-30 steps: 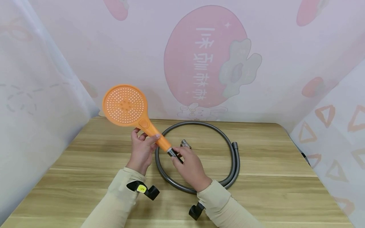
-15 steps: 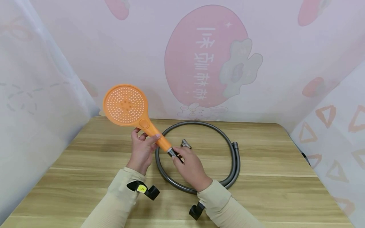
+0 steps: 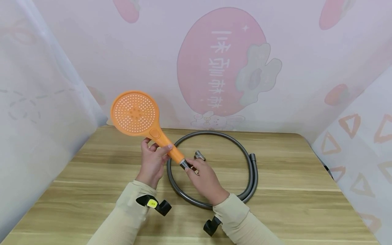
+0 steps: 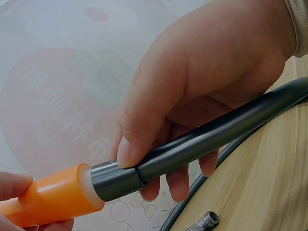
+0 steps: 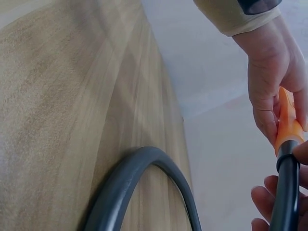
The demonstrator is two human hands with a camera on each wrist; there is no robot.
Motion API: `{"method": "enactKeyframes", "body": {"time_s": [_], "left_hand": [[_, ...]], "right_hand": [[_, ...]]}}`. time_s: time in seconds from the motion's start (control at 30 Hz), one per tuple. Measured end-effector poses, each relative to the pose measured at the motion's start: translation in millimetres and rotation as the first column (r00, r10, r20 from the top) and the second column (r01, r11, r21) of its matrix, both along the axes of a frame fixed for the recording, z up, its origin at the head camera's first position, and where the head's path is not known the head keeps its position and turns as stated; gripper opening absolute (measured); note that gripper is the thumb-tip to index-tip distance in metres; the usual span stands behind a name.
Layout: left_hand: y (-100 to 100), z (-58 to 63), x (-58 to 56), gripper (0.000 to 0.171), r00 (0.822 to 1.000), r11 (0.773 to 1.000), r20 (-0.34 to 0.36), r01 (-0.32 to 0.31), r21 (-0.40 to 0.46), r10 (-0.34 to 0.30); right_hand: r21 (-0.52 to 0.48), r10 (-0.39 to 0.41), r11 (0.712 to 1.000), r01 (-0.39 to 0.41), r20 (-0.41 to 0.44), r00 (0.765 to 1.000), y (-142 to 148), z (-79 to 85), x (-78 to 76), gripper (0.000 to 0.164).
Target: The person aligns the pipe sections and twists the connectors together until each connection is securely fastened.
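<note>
An orange shower head (image 3: 134, 112) is held tilted above the table, its nozzle face towards the head camera. My left hand (image 3: 152, 163) grips its handle (image 4: 62, 196), thumb across the front. At the handle's lower end sits the dark metal collar (image 4: 118, 180) of a grey shower hose (image 4: 202, 147), against a pale ring at the handle's end. My right hand (image 3: 206, 178) pinches that collar between thumb and fingers. In the right wrist view the hose (image 5: 287, 192) runs down from the orange handle past the right fingers.
The rest of the hose (image 3: 251, 170) lies coiled on the wooden table (image 3: 291, 211), its other end fitting (image 3: 252, 157) at the right. Inside the coil lies a small metal connector (image 3: 200, 155). A printed backdrop (image 3: 294, 102) stands behind the table.
The right fingers have shifted slightly on the hose collar. The left hand and shower head stay where they were.
</note>
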State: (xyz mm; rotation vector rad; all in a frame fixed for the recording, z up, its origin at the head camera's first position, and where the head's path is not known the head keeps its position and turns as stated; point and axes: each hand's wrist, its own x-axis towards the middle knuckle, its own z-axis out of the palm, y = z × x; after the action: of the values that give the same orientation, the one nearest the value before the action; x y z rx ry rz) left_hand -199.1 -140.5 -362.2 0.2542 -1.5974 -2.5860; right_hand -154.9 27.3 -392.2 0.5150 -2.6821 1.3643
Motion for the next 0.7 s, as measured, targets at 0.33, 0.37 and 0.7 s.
{"method": "enactKeyframes", "body": {"time_s": [0.33,0.37,0.7], "left_hand": [[-1.3,-0.8,0.1,0.076,1.000,1.000,0.009,0.010,0.002,-0.010],[-1.3,-0.8,0.0,0.077,1.000,1.000,0.009,0.010,0.002,-0.010],[-1.3,-2.0,-1.7,0.076,1.000,1.000,0.007,0.005,-0.002,-0.005]], "right_hand": [[-0.021,0.027,0.999,-0.026,0.034,0.999,1.7,-0.6,-1.5,0.036],[-0.019,0.028,0.999,-0.027,0.035,0.999,1.8,-0.6,-1.5,0.036],[-0.049,0.000,0.999,0.001,0.021,1.000,0.6,1.7,-1.0,0.038]]}}
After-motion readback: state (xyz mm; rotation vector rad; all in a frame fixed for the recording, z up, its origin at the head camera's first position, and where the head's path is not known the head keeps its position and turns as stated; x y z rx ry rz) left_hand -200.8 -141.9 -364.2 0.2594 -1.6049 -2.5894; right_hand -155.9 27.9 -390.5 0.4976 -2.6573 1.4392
